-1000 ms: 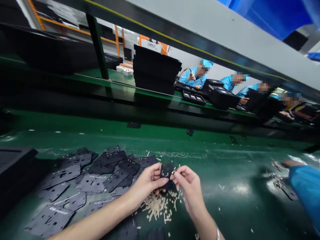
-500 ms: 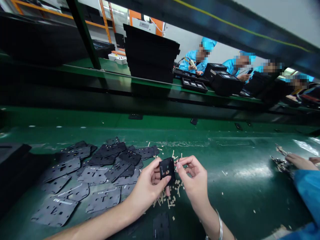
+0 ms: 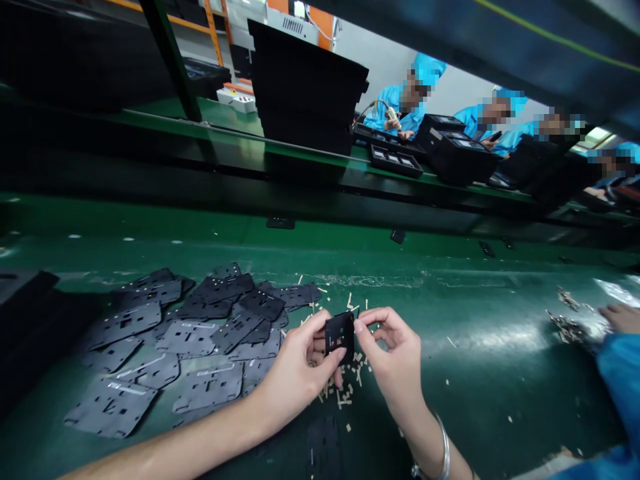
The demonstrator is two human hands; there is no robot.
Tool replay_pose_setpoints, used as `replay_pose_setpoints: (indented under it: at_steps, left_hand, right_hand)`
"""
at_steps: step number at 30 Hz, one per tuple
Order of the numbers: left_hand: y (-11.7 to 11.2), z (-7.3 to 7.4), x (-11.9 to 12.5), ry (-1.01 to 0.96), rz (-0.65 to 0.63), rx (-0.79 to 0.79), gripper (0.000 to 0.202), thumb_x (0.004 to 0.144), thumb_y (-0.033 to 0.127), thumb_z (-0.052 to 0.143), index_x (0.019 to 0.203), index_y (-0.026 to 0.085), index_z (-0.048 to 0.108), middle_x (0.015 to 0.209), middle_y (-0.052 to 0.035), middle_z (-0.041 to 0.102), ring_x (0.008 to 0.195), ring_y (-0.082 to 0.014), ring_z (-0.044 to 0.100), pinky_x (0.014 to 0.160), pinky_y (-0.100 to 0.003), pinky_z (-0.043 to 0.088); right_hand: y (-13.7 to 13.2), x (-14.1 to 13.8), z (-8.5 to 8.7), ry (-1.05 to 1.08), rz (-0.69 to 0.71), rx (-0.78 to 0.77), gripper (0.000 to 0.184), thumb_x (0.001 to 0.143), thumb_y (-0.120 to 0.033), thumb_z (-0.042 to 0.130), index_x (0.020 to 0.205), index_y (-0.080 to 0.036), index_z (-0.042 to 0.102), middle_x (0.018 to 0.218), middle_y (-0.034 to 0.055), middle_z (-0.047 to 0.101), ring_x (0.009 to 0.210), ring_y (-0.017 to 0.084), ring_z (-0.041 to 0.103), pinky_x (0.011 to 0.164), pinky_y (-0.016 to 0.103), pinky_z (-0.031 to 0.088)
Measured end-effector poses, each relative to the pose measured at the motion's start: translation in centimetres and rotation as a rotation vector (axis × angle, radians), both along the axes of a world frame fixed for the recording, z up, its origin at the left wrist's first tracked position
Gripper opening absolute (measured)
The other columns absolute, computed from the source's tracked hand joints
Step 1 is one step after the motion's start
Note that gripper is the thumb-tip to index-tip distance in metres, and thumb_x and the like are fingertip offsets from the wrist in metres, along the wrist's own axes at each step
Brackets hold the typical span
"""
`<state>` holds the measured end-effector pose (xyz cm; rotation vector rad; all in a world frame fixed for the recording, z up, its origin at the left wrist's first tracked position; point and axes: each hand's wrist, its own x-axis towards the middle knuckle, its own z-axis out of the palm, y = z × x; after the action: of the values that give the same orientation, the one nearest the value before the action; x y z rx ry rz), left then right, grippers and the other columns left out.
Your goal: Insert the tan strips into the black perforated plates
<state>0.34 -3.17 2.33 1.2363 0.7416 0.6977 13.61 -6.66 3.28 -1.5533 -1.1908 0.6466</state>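
My left hand (image 3: 305, 357) grips a thin black plate (image 3: 339, 340) with small cut-outs, thumb across its lower front and fingers behind. The plate is held upright above the table. At its upper right edge, my right hand (image 3: 387, 340) has thumb and forefinger pinched on a small dark strip (image 3: 357, 315). Whether the strip is joined to the plate I cannot tell. Under my hands lie many small beige scraps (image 3: 345, 399). To the left, a spread pile of similar black plates (image 3: 210, 387) covers the table, and another dark plate (image 3: 323, 443) lies nearest me.
The green table (image 3: 480, 407) stretches to both sides. A co-worker's blue sleeve (image 3: 620, 387) and hand are at the right, beside a heap of small metallic-looking parts (image 3: 567, 327). A raised shelf with a tall black stack (image 3: 305, 87) runs along the back. Co-workers sit beyond it.
The view has tilted slightly, shifting the scene up. My right fingertips have come closer to the plate's edge. The co-worker's hand at the right has drawn away from the metallic-looking parts.
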Motion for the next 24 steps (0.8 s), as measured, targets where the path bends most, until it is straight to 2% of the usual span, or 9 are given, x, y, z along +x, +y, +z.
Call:
replay_pose_setpoints:
  at_steps: [7, 13, 19, 24]
  left_hand:
    - [0.02, -0.11, -0.05, 0.007, -0.013, -0.008, 0.018, 0.076, 0.019, 0.055, 0.075, 0.018, 0.037, 0.066, 0.0053, 0.048, 0.045, -0.0075, 0.057, 0.036, -0.014, 0.039]
    - [0.22, 0.12, 0.02, -0.002, -0.010, -0.027, 0.020, 0.073, 0.019, 0.057, 0.073, 0.018, 0.037, 0.063, 0.0058, 0.046, 0.046, -0.0077, 0.055, 0.043, -0.018, 0.047]
    - [0.29, 0.71, 0.04, -0.018, 0.001, -0.062, 0.022, 0.071, 0.019, 0.059, 0.071, 0.019, 0.037, 0.059, 0.0057, 0.046, 0.045, -0.0084, 0.053, 0.033, -0.015, 0.038]
    - [0.08, 0.51, 0.00, -0.038, -0.027, -0.074, 0.022, 0.073, 0.017, 0.059, 0.071, 0.019, 0.037, 0.059, 0.0054, 0.049, 0.045, -0.0075, 0.053, 0.032, -0.014, 0.038]
  right_hand:
    - [0.30, 0.47, -0.11, 0.115, 0.027, -0.026, 0.007, 0.074, -0.024, 0.060, 0.070, -0.018, 0.058, 0.069, 0.0000, 0.059, 0.062, 0.011, 0.054, 0.052, 0.021, 0.041]
    - [0.35, 0.63, -0.21, 0.149, 0.032, -0.052, 0.009, 0.073, -0.025, 0.062, 0.070, -0.018, 0.059, 0.069, 0.0009, 0.059, 0.063, 0.012, 0.054, 0.054, 0.022, 0.042]
    - [0.33, 0.84, -0.48, 0.178, 0.043, -0.052, 0.008, 0.075, -0.025, 0.062, 0.072, -0.018, 0.058, 0.070, 0.0001, 0.058, 0.062, 0.011, 0.052, 0.054, 0.022, 0.041]
    - [0.18, 0.92, -0.55, 0.221, 0.047, -0.068, 0.010, 0.075, -0.026, 0.063, 0.072, -0.018, 0.058, 0.068, -0.0015, 0.057, 0.056, 0.008, 0.048, 0.050, 0.019, 0.038]
